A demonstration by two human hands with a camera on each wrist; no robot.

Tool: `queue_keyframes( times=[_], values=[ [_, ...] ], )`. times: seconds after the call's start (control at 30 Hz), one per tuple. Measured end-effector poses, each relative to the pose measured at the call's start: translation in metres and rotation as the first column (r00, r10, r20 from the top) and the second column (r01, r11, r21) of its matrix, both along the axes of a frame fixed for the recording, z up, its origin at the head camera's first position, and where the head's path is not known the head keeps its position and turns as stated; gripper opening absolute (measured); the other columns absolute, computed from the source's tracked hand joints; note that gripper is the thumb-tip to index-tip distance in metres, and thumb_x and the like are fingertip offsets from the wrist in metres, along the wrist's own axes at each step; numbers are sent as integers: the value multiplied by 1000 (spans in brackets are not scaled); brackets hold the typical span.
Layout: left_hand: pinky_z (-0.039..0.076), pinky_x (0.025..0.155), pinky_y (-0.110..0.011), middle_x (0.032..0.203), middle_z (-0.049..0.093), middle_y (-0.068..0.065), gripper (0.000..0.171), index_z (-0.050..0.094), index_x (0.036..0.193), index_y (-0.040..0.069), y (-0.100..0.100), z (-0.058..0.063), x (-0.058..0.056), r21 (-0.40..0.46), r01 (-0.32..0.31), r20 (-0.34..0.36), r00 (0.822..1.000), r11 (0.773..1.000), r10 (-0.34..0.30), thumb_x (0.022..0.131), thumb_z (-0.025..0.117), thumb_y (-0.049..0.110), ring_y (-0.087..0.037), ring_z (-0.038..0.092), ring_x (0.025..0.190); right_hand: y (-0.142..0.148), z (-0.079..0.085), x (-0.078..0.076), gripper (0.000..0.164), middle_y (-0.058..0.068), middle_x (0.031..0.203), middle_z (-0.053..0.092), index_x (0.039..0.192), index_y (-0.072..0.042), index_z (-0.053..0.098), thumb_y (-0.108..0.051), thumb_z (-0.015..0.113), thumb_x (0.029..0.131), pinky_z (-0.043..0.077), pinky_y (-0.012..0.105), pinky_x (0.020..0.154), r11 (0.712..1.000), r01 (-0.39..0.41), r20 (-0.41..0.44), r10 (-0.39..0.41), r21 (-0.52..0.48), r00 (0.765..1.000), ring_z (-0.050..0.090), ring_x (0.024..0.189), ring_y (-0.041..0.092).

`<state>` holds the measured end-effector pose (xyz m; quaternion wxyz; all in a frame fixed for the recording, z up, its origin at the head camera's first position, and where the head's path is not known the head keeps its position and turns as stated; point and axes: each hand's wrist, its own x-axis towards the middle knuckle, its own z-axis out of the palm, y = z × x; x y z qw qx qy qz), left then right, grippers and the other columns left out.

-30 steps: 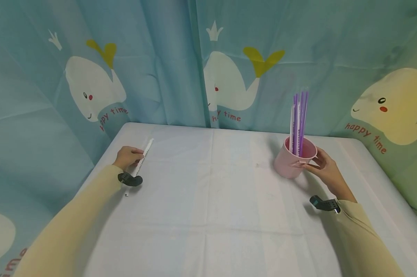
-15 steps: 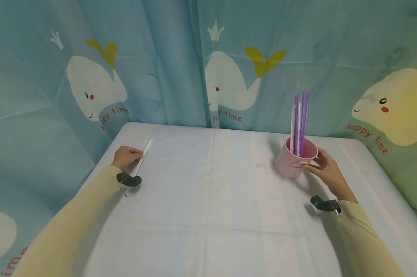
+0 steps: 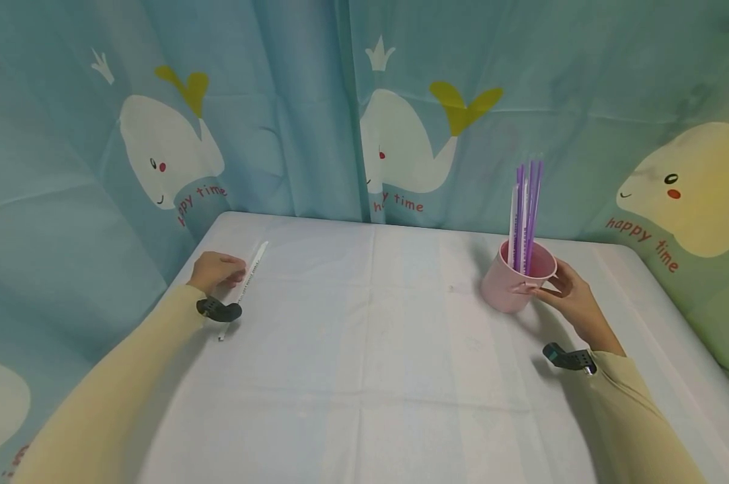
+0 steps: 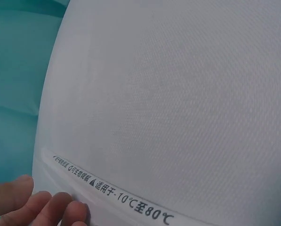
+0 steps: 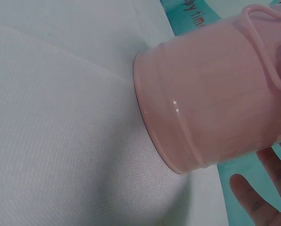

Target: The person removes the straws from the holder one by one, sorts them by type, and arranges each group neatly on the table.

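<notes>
On the left part of the table lies a wrapped drinking straw [image 3: 251, 275] in white, with black print on its wrapper [image 4: 131, 200]. Just to its left is my left hand [image 3: 218, 270]; its thumb stands apart from the loosely bent fingers, and nothing is held between them. Over on the right, my right hand [image 3: 571, 299] grips the side of a small pink bucket [image 3: 502, 290], thumb by the handle and fingers around the far side. Several straws [image 3: 525, 222], purple and white, stand inside the bucket. In the right wrist view the bucket's pink wall [image 5: 206, 94] hides part of the hand.
A white cloth covers the table [image 3: 364, 336]. Behind it and along both sides hangs a blue-green curtain [image 3: 304, 134] printed with whales. A black strap device [image 3: 218, 310] sits on the left wrist, and another wrist device [image 3: 570, 357] on the right.
My left hand has let go of the straw and drawn slightly left, leaving it lying on the table. The right hand and bucket stay in place.
</notes>
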<state>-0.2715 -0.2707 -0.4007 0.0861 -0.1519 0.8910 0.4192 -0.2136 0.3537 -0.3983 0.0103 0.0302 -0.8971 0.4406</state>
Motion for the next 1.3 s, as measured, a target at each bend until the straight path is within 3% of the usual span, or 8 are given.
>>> queue_keyframes(
  times=[0.13,0.23,0.4,0.6,0.73,0.83,1.07,1.3],
  values=[
    [55,83,-26,125,57,-25,41,52,127,-5,1,3,3,15,-2,-12,1000,1000,2,96,49,21,-29,61,106,0,0,0,80,20,154,22,152,-21,14,-30,64,90,39,25,102,1000,6,9,-6,7,1000,27,137,44],
    [53,92,-32,128,56,-23,40,52,128,-3,3,5,5,31,-27,-30,999,999,28,96,50,22,-31,59,112,0,0,0,80,21,153,24,152,-20,14,-28,64,90,42,18,98,1000,2,3,-2,3,1000,28,137,44],
    [51,95,-34,133,54,-21,41,52,130,-1,8,14,5,73,-33,-97,994,997,40,97,49,23,-32,58,116,1,-1,0,80,22,152,26,152,-19,15,-26,64,90,42,3,86,1000,-7,-12,7,-10,1000,30,136,44],
    [50,95,-34,135,53,-19,44,50,133,0,16,25,3,124,31,-214,977,992,-3,98,49,26,-31,59,115,1,-2,-1,81,23,152,26,152,-18,15,-25,65,89,42,0,82,999,-14,-28,13,-30,1000,31,135,44],
    [49,97,-35,133,55,-18,44,49,134,1,23,31,1,137,49,-267,964,989,-10,97,51,24,-18,63,106,1,-3,-1,80,23,151,27,151,-16,17,-23,65,89,41,-1,81,999,-23,-45,21,-36,999,34,135,42],
    [45,103,-38,135,53,-18,46,46,137,2,28,35,0,157,73,-284,958,985,-25,97,50,24,-11,59,104,1,-4,-1,80,24,151,27,151,-15,17,-22,66,89,42,-1,81,999,-27,-54,25,-35,998,35,134,41],
    [36,111,-43,136,51,-21,50,40,142,4,49,50,1,214,206,-334,934,955,-126,97,51,24,-32,48,126,1,-5,-2,80,25,150,28,151,-15,17,-23,66,88,42,-1,81,999,-24,-61,22,-25,998,35,133,43],
    [32,113,-41,134,52,-22,49,43,140,3,79,62,-2,253,279,-361,916,926,-178,96,55,21,-31,46,129,1,-5,-1,80,25,149,29,151,-13,18,-23,66,88,42,-1,81,999,-26,-69,25,-23,997,37,132,42]
  ],
)
